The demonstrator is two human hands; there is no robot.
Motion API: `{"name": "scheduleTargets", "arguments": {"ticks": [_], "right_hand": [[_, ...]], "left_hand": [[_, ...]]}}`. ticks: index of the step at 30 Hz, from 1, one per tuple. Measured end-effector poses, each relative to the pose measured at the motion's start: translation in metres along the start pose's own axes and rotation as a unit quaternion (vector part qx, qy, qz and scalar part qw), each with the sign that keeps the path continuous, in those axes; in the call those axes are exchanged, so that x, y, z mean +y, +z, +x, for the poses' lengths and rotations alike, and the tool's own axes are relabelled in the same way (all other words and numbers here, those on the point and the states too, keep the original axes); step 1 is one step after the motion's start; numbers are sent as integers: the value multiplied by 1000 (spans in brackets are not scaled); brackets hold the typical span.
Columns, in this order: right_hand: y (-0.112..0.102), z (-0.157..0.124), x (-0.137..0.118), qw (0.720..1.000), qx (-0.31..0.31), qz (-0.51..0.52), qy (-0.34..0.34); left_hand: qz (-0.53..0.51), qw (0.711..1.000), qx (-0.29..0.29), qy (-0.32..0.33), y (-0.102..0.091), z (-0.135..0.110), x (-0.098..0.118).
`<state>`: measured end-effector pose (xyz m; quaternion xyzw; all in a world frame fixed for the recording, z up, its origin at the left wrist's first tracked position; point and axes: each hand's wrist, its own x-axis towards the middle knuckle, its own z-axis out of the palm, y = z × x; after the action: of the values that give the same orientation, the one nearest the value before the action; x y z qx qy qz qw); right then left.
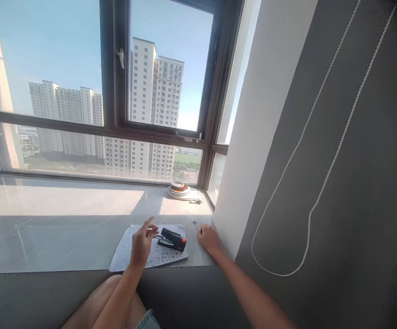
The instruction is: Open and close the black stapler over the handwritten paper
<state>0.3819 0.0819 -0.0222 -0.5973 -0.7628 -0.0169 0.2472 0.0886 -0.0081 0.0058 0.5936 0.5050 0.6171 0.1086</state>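
Observation:
A black stapler [174, 241] with an orange patch at one end lies on a stack of handwritten paper sheets [126, 249] on the sill. My left hand [142, 242] is at the stapler's left end, index finger raised, the other fingers pinched at a silver metal part that sticks out of it. To the right of the paper, my right hand [208, 237] rests on the sill with its fingers curled under. Whatever may be inside it is hidden. Small staple strips [194, 222] lie on the sill just beyond that hand.
Stacked round dishes or lids [179, 191] stand in the window corner, beside a small dark chain-like item [195, 201]. A beaded blind cord [310, 224] hangs in a loop by the grey wall on the right. A thin white string [18, 228] lies on the sill [64, 246] at left.

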Motion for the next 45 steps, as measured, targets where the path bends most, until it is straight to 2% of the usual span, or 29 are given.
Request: {"name": "scheduleTargets", "arguments": {"ticks": [4,7,10,14,17,20,26,34,38,41,45], "right_hand": [[-11,-5,-6,983,28,148,-106],[-21,-9,-21,952,38,283,-111],[-24,-13,-40,926,-7,348,-146],[-12,-16,-59,920,-60,325,-209],[-2,-18,-63,921,-80,319,-210],[1,-19,-62,918,-102,322,-210],[-1,-20,-59,914,-102,329,-215],[1,-20,-56,922,-91,305,-222],[2,-19,-57,924,-83,299,-223],[1,-20,-58,925,-87,298,-218],[-2,-21,-58,927,-90,295,-212]], "left_hand": [[-2,999,31,-27,-4,0,-1],[-9,999,15,-32,-5,1,-4],[-27,999,2,-38,-4,2,-10],[-19,999,12,-36,0,2,-19],[6,999,10,-33,1,3,-20],[81,997,-9,-1,1,3,-15],[210,971,-109,27,1,0,-2],[183,972,-144,21,3,-3,-12],[192,970,-145,13,8,-3,-17],[184,972,-141,33,9,-4,-17],[117,990,-69,37,7,-3,-15]]}}
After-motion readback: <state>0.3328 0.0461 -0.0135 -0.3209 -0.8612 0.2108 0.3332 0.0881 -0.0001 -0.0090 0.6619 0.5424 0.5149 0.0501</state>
